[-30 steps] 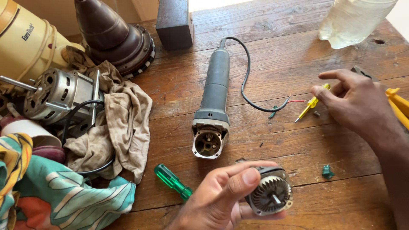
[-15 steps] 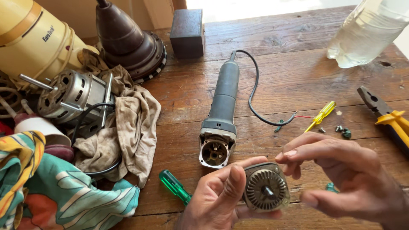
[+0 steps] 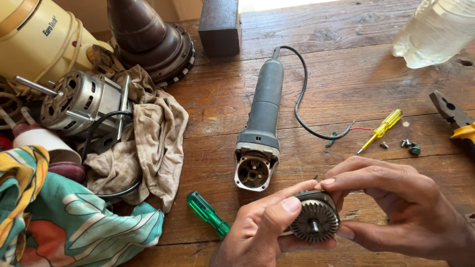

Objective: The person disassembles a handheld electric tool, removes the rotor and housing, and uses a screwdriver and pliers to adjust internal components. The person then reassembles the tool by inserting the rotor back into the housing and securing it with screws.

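In the head view, both hands hold a round metal gear head (image 3: 314,223) with a toothed bevel gear, low over the wooden table (image 3: 346,74): the left hand (image 3: 262,232) pinches its left edge between thumb and fingers, and the right hand (image 3: 396,207) curls its fingers over the top with its thumb underneath. Just beyond it lies the grey angle grinder body (image 3: 262,123), open end toward the hands, with a green-handled screwdriver (image 3: 208,214) to the left and a yellow screwdriver (image 3: 382,129) and loose screws (image 3: 408,145) to the right.
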### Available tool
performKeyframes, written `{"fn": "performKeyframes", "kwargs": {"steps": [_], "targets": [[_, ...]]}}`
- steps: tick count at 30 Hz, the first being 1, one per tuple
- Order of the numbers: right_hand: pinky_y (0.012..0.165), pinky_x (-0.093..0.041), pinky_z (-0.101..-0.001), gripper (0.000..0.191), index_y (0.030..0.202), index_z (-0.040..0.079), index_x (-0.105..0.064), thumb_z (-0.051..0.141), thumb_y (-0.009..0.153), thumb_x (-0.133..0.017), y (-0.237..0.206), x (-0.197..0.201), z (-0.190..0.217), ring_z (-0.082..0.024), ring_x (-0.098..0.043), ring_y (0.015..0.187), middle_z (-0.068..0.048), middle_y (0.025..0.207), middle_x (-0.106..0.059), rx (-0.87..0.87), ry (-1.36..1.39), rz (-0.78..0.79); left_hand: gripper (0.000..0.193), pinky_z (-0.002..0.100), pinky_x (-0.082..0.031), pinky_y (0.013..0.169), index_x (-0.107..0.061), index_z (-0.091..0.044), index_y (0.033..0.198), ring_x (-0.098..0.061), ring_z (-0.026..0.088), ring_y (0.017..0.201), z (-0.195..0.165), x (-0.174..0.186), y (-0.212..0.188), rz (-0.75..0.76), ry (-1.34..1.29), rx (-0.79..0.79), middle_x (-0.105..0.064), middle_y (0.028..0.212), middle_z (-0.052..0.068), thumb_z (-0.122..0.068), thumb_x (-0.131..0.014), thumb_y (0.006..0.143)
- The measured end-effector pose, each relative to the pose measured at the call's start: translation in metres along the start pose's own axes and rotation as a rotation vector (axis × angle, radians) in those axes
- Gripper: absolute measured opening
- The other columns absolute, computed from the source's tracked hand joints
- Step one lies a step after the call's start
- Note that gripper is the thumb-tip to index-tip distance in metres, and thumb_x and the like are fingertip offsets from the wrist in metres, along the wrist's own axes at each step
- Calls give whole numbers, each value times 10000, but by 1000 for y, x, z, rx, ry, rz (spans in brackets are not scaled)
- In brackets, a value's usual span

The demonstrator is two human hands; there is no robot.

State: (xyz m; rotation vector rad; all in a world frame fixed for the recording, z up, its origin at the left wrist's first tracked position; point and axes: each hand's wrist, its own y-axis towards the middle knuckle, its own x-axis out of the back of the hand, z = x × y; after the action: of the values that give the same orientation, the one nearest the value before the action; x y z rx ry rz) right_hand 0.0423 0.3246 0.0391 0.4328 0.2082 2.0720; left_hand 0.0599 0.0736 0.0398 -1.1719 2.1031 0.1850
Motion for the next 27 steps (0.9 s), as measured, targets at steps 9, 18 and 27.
{"fn": "performKeyframes", "kwargs": {"steps": [9,18,27], "targets": [[1016,-568,-369,467,1298,-35,-663,0,852,-798,-2,0,0,-279,-682,1212,-207,1271,-702,45,59,2,618,451,-636,963,-493,93,1478,-682,260,1193,4,4,2,-15,30,11,-657,1320,213,-311,-465,1012],[784,-633,-316,402,1350,-67,-636,-7,958,-704,-13,-1,-14,-215,-745,1058,-198,1200,-732,-271,283,-86,627,435,-628,981,-466,86,1510,-661,244,1233,8,4,2,-3,97,-22,-641,1374,187,-313,-468,1027],[809,-621,-322,369,1285,-53,-640,-33,930,-738,-11,-2,-24,-204,-714,1054,-183,1159,-760,-214,323,-113,604,428,-628,980,-469,101,1508,-670,235,1197,9,9,3,-1,123,-24,-661,1327,209,-286,-465,1045]]}}
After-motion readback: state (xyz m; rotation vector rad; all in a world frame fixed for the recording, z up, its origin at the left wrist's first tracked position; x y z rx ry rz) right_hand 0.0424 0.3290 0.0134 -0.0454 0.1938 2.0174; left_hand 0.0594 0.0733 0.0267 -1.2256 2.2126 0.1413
